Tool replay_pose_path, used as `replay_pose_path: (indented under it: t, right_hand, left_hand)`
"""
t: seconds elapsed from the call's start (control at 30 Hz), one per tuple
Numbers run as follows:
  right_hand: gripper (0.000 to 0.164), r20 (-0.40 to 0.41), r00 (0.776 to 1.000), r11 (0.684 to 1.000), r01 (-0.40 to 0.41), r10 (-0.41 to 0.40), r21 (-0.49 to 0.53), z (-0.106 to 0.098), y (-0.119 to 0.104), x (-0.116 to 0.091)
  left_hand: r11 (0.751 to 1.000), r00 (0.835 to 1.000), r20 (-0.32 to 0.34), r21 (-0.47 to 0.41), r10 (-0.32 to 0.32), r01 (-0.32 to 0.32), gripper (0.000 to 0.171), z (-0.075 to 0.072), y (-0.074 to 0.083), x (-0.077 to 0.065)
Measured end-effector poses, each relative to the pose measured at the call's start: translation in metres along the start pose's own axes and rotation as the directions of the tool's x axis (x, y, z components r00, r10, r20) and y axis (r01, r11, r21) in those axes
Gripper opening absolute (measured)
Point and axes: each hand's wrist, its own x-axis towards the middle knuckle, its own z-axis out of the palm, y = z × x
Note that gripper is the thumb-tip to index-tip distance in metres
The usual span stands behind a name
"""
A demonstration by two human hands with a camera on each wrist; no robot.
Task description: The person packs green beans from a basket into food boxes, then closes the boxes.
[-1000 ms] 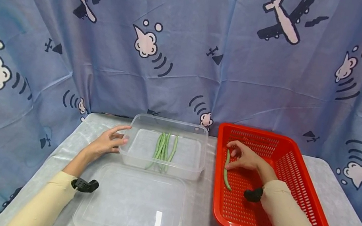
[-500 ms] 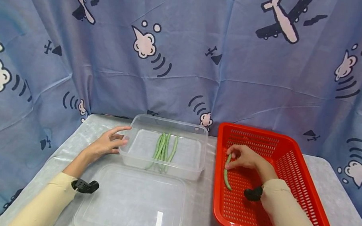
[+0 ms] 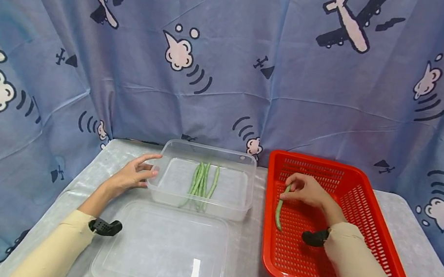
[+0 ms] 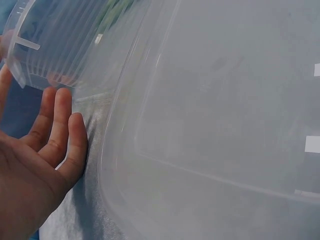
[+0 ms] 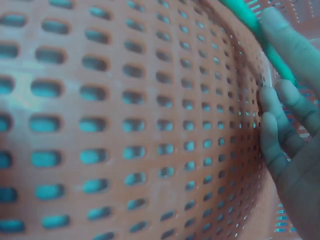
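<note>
In the head view, my right hand (image 3: 306, 193) is inside the red basket and pinches the upper part of a green bean (image 3: 278, 214) between thumb and fingers. The bean's lower end points toward the basket's front. The right wrist view shows the thumb against the bean (image 5: 277, 65), near the perforated wall. My left hand (image 3: 133, 175) touches the left side of a clear plastic container (image 3: 231, 213), fingers loosely extended. Several green beans (image 3: 198, 181) lie lengthwise in that container. In the left wrist view, the left hand's fingers (image 4: 60, 120) are beside the container wall.
A clear lid (image 3: 166, 252) lies flat on the grey-covered table (image 3: 241, 270), in front of the container. The red basket (image 3: 266, 250) stands to the right, its raised rim around the right hand. A blue patterned curtain (image 3: 235, 61) hangs behind.
My right hand has closed its fingers on the green bean and shifted slightly right; the bean's upper end has swung right with it. The left hand, container and lid stay in place.
</note>
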Motion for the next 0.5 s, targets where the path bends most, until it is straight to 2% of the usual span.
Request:
replay_pose_path:
  t: [0.13, 0.27, 0.5]
  right_hand:
    - [0.039, -0.054, 0.999, 1.000, -0.003, 0.004, 0.018, -0.0011, -0.0016, -0.0003]
    - [0.043, -0.080, 0.997, 0.996, -0.012, 0.020, 0.091, -0.0017, -0.0035, 0.0012]
    - [0.047, -0.062, 0.994, 0.967, -0.074, 0.092, 0.244, -0.0024, -0.0072, 0.0006]
  left_hand:
    - [1.000, 1.000, 0.001, 0.006, 0.000, 0.000, 0.061, -0.0007, -0.0013, 0.0004]
    - [1.000, 1.000, -0.002, 0.011, -0.003, 0.003, 0.060, -0.0012, -0.0024, 0.0002]
    - [1.000, 1.000, 0.006, 0.009, 0.004, -0.004, 0.060, -0.0008, -0.0012, 0.0009]
